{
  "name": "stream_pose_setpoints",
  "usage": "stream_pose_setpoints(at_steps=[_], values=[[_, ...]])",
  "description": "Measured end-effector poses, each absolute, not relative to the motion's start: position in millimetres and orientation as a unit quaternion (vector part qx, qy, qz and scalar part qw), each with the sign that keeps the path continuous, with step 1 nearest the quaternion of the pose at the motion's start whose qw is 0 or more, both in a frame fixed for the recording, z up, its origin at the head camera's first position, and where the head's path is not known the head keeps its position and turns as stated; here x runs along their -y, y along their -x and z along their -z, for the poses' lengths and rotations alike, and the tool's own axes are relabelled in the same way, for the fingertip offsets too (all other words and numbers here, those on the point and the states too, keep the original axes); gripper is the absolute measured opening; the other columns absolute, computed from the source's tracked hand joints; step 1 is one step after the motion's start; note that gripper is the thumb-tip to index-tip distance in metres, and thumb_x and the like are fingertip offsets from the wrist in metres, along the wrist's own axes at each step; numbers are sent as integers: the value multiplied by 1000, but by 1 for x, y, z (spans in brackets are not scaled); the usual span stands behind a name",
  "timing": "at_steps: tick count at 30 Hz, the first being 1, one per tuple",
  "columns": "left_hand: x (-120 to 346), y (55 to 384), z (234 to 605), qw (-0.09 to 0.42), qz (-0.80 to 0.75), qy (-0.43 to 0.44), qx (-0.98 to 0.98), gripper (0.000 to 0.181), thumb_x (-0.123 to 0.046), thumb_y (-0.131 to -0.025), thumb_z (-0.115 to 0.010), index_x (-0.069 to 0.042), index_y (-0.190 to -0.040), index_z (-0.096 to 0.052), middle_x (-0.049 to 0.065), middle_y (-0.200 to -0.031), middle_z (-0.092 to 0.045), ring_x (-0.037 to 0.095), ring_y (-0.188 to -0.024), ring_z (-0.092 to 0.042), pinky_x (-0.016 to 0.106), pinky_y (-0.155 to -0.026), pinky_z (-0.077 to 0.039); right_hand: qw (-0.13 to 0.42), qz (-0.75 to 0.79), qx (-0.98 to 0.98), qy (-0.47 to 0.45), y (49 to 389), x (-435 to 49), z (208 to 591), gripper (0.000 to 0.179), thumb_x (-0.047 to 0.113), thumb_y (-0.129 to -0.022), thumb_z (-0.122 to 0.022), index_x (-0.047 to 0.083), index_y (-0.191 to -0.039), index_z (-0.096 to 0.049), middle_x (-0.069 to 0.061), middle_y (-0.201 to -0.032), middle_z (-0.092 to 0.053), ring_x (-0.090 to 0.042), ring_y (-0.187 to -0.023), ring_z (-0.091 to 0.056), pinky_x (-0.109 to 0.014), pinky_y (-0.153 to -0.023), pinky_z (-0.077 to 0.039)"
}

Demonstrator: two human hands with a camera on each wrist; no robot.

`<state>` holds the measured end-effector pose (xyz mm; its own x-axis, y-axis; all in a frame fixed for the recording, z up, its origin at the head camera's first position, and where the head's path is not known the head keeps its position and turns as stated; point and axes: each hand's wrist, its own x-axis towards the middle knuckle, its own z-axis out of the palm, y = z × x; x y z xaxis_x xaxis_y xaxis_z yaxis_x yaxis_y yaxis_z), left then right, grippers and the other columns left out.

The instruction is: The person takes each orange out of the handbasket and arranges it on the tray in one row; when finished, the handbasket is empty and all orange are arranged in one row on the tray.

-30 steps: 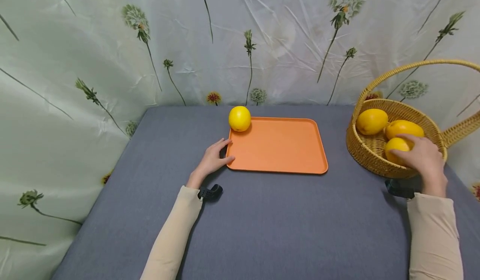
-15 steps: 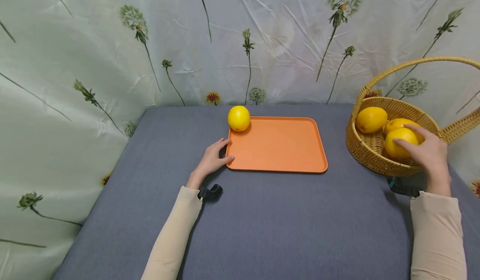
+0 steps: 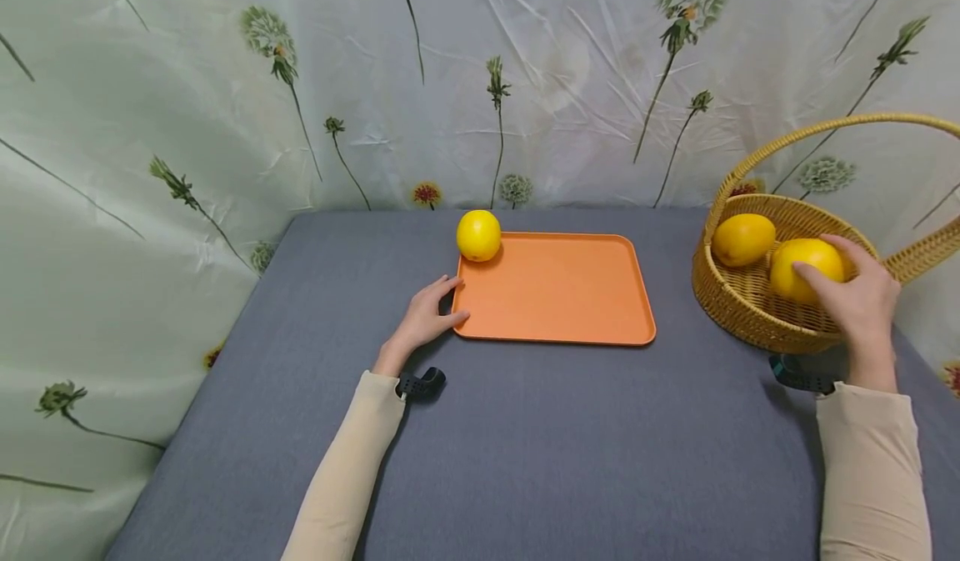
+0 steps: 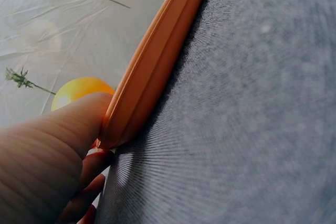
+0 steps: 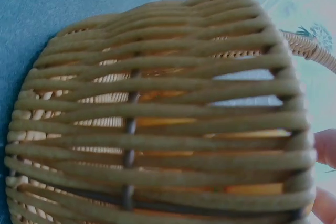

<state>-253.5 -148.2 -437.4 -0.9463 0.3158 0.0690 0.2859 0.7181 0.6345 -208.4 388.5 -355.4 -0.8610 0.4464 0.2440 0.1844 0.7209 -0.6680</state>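
Observation:
My left hand (image 3: 427,318) holds the left edge of an orange tray (image 3: 558,290), its thumb over the rim in the left wrist view. A round yellow fruit, apparently a lemon (image 3: 478,236), sits at the tray's back left corner. Over at the right, my right hand (image 3: 862,298) grips another lemon (image 3: 806,271) just inside a wicker basket (image 3: 738,319), thumb in front and fingers behind. A further lemon (image 3: 744,240) lies in the basket's back left. One more is mostly hidden behind the gripped one. In the right wrist view the basket's woven wall (image 5: 157,108) covers most of the fruit.
The basket's tall arched handle (image 3: 832,127) rises over its opening. A grey-blue cloth (image 3: 570,444) covers the table. A flower-printed curtain (image 3: 420,119) hangs along the back and left side. Dark wrist straps (image 3: 422,384) sit on both wrists.
My right hand has raised the gripped lemon and moved it slightly towards the back of the basket, so it now covers the lemon behind. My left hand and the tray stay put.

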Motion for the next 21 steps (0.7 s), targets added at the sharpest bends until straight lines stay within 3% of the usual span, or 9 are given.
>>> stream_pose_setpoints(at_steps=[1,5,7,9,14,21], values=[[148,254,437,22,-339,-162,-927,64,-29,-86,-66,-8,-142,-42,15,-148,-41,34,-142,-30,54,-114,-26,202,-336,902,179,209,-388,355,54,39,-84,-60,28,-136,-51,35,-120,-46,18,-79,-23,-25,-79,-25],[148,254,436,25,-337,-160,-927,64,-29,-86,-66,-8,-141,-42,15,-148,-41,33,-142,-30,54,-114,-26,209,-357,891,188,210,-384,352,52,38,-84,-60,34,-135,-50,20,-141,-46,20,-85,-24,-25,-92,-25],[148,254,436,25,-336,-160,-928,64,-30,-86,-66,-8,-142,-42,15,-148,-41,33,-142,-30,54,-114,-25,212,-369,884,194,210,-381,349,51,38,-84,-61,36,-134,-51,20,-143,-44,21,-91,-26,-24,-95,-25],[148,254,437,24,-336,-158,-928,64,-30,-86,-66,-8,-142,-42,15,-148,-41,33,-142,-30,54,-114,-25,210,-383,877,199,209,-379,346,51,37,-84,-61,37,-134,-51,22,-143,-43,20,-98,-29,-21,-96,-25],[148,255,437,22,-336,-157,-928,64,-30,-86,-66,-9,-142,-42,14,-148,-41,33,-142,-30,55,-115,-24,212,-414,859,213,208,-373,339,50,36,-83,-63,38,-132,-52,25,-140,-45,16,-102,-35,-12,-83,-25],[148,256,439,22,-335,-159,-928,64,-30,-87,-66,-8,-142,-42,15,-148,-40,33,-142,-30,55,-114,-24,208,-439,851,198,206,-367,336,51,36,-84,-63,40,-133,-50,29,-139,-44,10,-115,-39,-17,-94,-26]])
